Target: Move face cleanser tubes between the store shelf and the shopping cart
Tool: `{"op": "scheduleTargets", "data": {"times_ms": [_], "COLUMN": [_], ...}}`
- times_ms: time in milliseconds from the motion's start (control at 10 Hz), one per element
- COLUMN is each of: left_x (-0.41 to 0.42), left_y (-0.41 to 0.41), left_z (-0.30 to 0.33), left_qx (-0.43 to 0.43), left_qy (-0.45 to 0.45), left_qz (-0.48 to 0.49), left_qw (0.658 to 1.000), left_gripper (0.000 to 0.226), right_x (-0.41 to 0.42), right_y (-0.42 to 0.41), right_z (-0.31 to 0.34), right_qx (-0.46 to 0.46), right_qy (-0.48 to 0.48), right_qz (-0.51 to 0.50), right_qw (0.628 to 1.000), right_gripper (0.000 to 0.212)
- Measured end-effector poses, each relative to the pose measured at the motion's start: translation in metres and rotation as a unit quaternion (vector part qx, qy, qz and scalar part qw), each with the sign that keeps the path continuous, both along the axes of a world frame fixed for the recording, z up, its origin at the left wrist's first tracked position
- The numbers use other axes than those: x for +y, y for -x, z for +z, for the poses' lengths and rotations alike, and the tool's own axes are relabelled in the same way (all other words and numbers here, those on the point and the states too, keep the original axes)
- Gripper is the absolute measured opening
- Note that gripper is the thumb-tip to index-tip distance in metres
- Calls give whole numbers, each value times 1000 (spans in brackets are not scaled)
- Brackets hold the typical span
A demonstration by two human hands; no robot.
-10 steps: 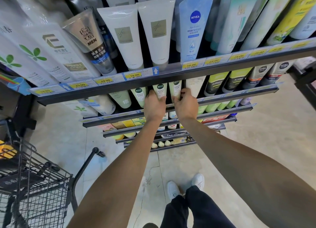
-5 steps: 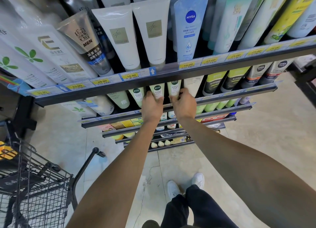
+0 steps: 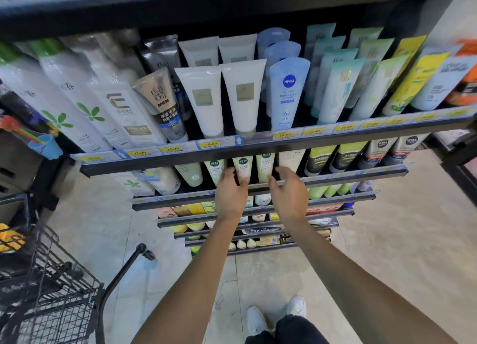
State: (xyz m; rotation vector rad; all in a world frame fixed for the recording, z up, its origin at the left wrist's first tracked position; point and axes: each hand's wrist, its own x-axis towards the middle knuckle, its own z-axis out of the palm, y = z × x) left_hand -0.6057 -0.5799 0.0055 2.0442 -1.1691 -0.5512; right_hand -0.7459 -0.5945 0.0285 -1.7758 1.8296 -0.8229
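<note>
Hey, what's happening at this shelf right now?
A person stands at a store shelf of face cleanser tubes, both arms reaching to the second tier. The left hand has its fingers on a pale cream tube with a dark green round logo. The right hand hovers open beside the neighbouring pale cream tube, gripping nothing. Both tubes stand in their row on the shelf. The black wire shopping cart waits at the lower left.

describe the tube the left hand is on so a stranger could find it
Start at the shelf edged with yellow price tags and drop to the row beneath. Three pale cream tubes with dark green round logos stand together there. It is the middle cream tube, under the left hand fingertips; the right hand hovers beside its right neighbour.
</note>
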Motion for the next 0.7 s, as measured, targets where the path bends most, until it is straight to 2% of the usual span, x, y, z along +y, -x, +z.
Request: {"op": "scheduleTargets", "data": {"times_ms": [100,200,400,500,700], "left_x": [20,44,72,63,39], "left_y": [1,-7,-32,-42,-58], "left_z": [20,48,122,149,172], "left_qx": [-8,-19,-53,-61,-79], "left_qy": [15,66,217,242,190], "left_qz": [18,59,176,200,223], "left_qw": [1000,996,959,948,953], "left_gripper": [42,31,29,32,38], "right_x": [9,14,6,-5,-23], "right_y": [11,19,21,15,7], "right_z": [24,53,108,125,140], "right_qx": [-10,-60,-140,-149,-154], "right_qy": [38,77,146,158,135], "right_qz": [24,27,14,5,-7], "right_qw": [999,995,979,976,979], "right_gripper": [42,38,34,40,49]}}
